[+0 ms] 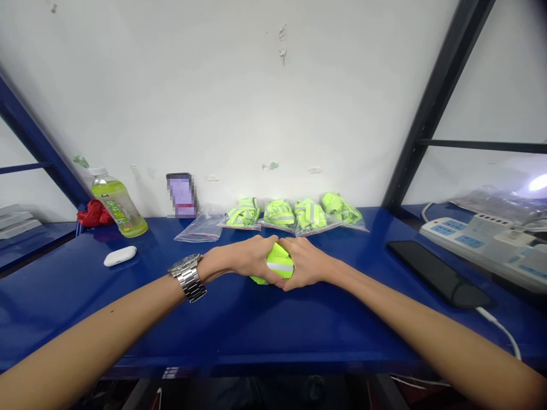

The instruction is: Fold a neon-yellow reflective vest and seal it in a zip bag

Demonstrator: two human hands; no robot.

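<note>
A compact, folded neon-yellow reflective vest (280, 265) with a silvery stripe is clasped just over the blue table, its full shape hidden by my fingers. My left hand (255, 257), below a metal wristwatch, wraps its left side. From the right, my right hand (306, 262) closes around the same bundle, and the fingertips of both hands meet at its top and bottom. Behind them, several clear zip bags (278, 213) holding similar yellow striped bundles lie in a row by the wall. Left of that row is a flat clear zip bag (199, 226) with nothing visible inside.
On the left stand a green drink bottle (120, 205) and a red cloth item (94, 213), with a white earbud case (120, 256) nearer. A phone (182, 195) leans on the wall. At right lie a black phone (440, 274) on a cable and power strips (470, 236).
</note>
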